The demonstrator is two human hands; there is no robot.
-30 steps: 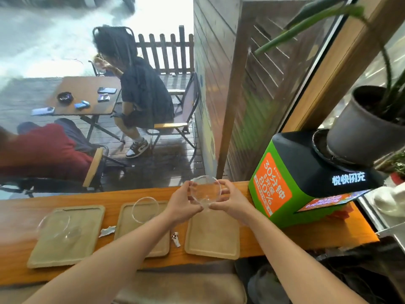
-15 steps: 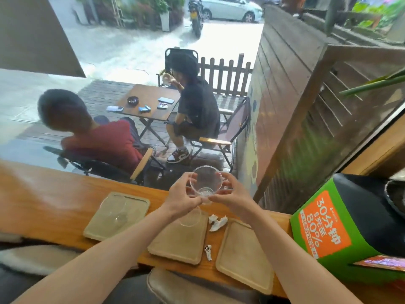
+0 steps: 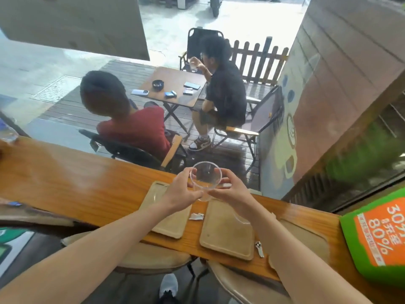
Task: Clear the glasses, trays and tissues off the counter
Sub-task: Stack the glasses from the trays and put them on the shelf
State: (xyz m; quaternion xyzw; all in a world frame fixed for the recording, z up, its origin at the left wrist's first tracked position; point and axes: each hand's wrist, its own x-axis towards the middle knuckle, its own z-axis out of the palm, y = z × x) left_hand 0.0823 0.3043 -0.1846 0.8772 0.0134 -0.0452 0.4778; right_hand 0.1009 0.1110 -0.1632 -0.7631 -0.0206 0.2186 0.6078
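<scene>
I hold a clear glass [image 3: 205,178] up above the wooden counter [image 3: 65,178], my left hand [image 3: 182,191] on its left side and my right hand [image 3: 232,191] on its right. Below it lie three beige trays: the left tray [image 3: 173,222], the middle tray [image 3: 225,235] and a right tray [image 3: 306,240] partly behind my right forearm. A second clear glass [image 3: 240,218] shows faintly on the middle tray by my right wrist. A crumpled tissue [image 3: 196,216] lies between the left and middle trays. A small wrapper scrap [image 3: 259,249] lies right of the middle tray.
A green and orange box [image 3: 377,233] stands on the counter at the right. Two stools [image 3: 153,257] sit under the counter's near edge. Beyond the window two people sit at an outdoor table [image 3: 173,86]. A plastic bottle [image 3: 7,132] is at the far left.
My view has swung left and down, so the trays now sit lower right. Both hands still hold the glass up in the same grip.
</scene>
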